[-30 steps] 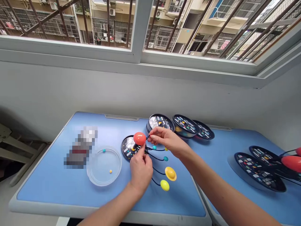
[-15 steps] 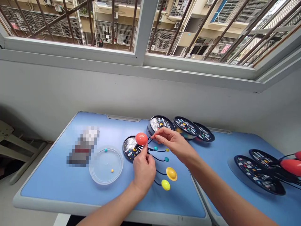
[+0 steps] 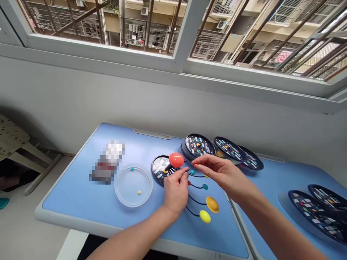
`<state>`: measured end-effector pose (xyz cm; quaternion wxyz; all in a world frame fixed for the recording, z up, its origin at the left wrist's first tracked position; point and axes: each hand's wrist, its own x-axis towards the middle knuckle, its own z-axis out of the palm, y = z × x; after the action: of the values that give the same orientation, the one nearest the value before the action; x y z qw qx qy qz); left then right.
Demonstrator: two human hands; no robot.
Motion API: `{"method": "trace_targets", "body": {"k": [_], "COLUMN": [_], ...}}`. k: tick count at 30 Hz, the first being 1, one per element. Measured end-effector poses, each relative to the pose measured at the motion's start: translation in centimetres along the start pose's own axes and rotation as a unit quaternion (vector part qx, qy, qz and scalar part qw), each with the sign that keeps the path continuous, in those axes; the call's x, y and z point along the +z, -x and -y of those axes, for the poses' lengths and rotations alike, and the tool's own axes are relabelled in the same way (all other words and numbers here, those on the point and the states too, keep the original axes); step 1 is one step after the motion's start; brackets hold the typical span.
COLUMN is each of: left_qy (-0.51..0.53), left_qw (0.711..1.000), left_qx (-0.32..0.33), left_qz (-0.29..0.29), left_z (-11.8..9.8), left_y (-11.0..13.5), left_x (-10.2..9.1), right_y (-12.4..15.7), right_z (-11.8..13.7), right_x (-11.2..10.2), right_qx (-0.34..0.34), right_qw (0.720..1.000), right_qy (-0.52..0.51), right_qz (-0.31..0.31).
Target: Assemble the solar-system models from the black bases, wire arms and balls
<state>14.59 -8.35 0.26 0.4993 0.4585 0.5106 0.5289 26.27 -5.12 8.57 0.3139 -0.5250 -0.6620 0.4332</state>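
Right hand (image 3: 225,177) pinches a small round red bead (image 3: 195,165); left hand (image 3: 175,191), near a glossy red ball (image 3: 176,159), has an unclear grip.

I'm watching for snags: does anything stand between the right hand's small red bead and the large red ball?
A short dark rod shows in the gap between the small red bead and the large red ball; whether it reaches the bead is too small to tell. The left hand lies just below that gap in view.
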Motion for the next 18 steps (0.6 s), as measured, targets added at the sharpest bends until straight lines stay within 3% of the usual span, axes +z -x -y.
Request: {"method": "trace_targets", "body": {"k": [9, 15, 18], "left_qy": [0.168, 0.208, 0.183], "left_qw": [0.978, 0.971, 0.977], "left_qx": [-0.113, -0.115, -0.105], "left_qz": [0.042, 0.035, 0.024], "left_z": [0.3, 0.8, 0.9], "left_y": [-0.5, -0.5, -0.2], "left_x": [-0.1, -0.2, 0.2], "right_y": [0.1, 0.5, 0.8], "right_z": [0.3, 0.8, 2.4], "right_x": [0.0, -0.3, 1.6], "right_qx": [0.017, 0.019, -0.001], "right_qw": [1.000, 0.999, 1.000], "right_qy": [0.002, -0.004, 0.010], "right_qz": [-0.020, -0.040, -0.016]}}
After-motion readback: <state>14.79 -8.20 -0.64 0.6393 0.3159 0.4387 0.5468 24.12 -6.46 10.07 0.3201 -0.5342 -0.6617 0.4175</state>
